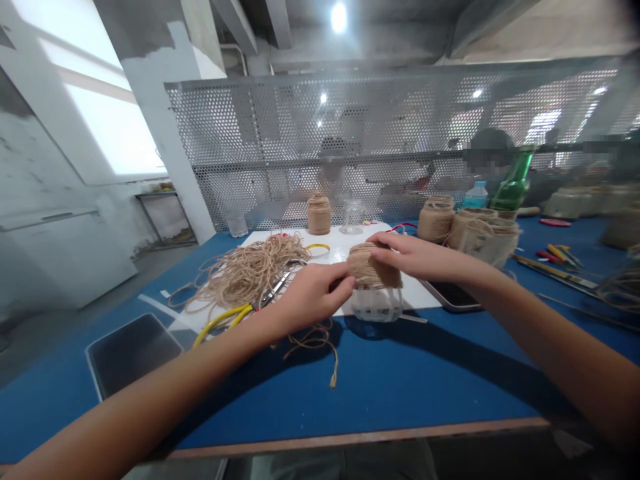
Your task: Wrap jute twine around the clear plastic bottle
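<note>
A clear glass jar (pixel 376 301), its upper half wound with jute twine, stands on the blue table (pixel 400 380). My right hand (pixel 407 255) rests over the jar's wrapped top, fingers curled around it. My left hand (pixel 315 293) is pinched on the twine (pixel 320 340) at the jar's left side; a loose strand hangs below it onto the table. A tangled heap of twine (pixel 250 270) lies to the left, with yellow-handled scissors (pixel 235 313) beside it.
A white board (pixel 345 250) lies under the work. Twine-wrapped jars (pixel 319 215) (pixel 436 219), a bare glass jar (pixel 353 217), a green bottle (pixel 513 183) and a phone (pixel 453 295) stand around. A dark tablet (pixel 130 350) lies front left. People sit behind the perforated screen (pixel 380 133).
</note>
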